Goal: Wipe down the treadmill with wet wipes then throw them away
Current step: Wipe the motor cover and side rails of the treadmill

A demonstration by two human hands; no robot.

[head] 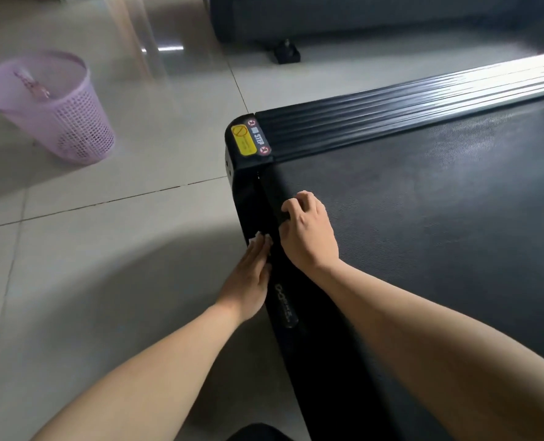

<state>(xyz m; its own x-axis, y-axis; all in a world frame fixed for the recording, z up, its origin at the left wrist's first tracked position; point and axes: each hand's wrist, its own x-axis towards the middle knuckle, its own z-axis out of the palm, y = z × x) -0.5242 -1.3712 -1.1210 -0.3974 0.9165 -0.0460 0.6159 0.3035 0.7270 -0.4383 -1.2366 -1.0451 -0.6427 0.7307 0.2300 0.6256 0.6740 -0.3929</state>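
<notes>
Head: flat left hand (248, 281) presses crumpled wipe (259, 238); right hand (309, 232) grasps textured treadmill belt (439, 218).

1. Head view, the only camera: worn on the person's head, it faces forward and steeply down onto one end corner of the treadmill (423, 202).
2. Range: close. Both forearms enter from the lower edge, and the left hand (251, 275) and right hand (309, 233) lie near frame centre, at the treadmill's end edge.
3. Field: wide-angle. The treadmill fills the right half; the floor (105, 249) left of the treadmill fills the rest.
</notes>
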